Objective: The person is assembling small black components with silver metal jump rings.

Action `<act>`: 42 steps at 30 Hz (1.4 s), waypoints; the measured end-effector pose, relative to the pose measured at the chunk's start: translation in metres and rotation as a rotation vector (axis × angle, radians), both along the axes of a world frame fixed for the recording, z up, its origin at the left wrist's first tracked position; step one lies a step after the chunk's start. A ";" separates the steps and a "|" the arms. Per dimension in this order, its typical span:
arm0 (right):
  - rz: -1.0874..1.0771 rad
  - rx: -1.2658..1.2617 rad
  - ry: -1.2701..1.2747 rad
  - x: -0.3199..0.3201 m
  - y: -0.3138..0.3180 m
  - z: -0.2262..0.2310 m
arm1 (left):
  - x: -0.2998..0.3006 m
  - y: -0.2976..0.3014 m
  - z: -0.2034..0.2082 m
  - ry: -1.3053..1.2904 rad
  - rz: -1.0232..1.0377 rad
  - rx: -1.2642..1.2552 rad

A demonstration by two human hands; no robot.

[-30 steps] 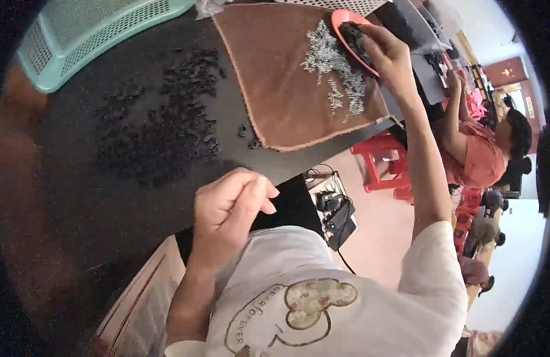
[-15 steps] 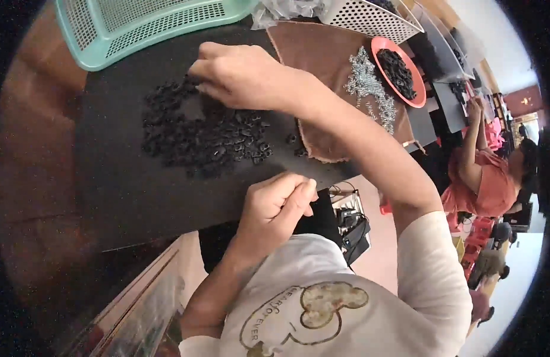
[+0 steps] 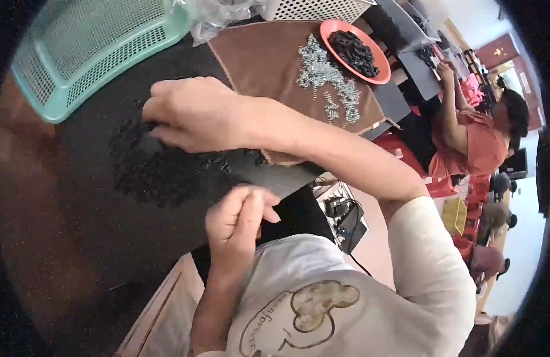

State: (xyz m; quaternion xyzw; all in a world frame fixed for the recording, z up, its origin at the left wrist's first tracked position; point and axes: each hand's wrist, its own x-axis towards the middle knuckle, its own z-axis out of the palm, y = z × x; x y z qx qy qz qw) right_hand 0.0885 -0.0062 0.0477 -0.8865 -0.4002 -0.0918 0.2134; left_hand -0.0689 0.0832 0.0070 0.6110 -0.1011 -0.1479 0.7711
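A loose heap of small black plastic parts (image 3: 150,178) lies spread on the dark tabletop. Over its far side reaches my right hand (image 3: 195,116), fingers curled down to the parts; whatever sits at the fingertips is hidden. Close to the table's near edge, my left hand (image 3: 238,217) is closed, with the thumb pressed over bent fingers, and I cannot make out what is inside. Right of the heap, small silvery metal springs (image 3: 316,65) lie on a brown cloth (image 3: 257,50). Beside them an orange-red dish (image 3: 384,74) holds more black pieces.
A green perforated basket (image 3: 111,89) stands at the far left, next to clear plastic bagging (image 3: 212,21). A white perforated basket (image 3: 313,9) is at the back. Another person (image 3: 474,140) works at the right. A rack with cables (image 3: 343,217) stands below the table edge.
My view has turned, so the table things appear further left. My right hand stays over the heap, its fingers a little lower among the parts. The left hand remains closed.
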 end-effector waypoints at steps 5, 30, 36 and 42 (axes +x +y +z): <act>0.019 0.530 0.139 -0.046 -0.062 -0.004 | -0.004 -0.012 -0.003 0.054 0.189 -0.169; 0.006 0.718 0.317 -0.144 -0.095 -0.022 | -0.008 -0.010 -0.015 -0.034 0.205 -0.173; -0.137 0.566 0.272 -0.131 -0.144 -0.002 | -0.002 -0.009 -0.009 -0.074 0.066 -0.214; -0.354 -0.036 -0.048 -0.091 -0.223 -0.006 | -0.001 -0.008 -0.011 -0.088 0.052 -0.210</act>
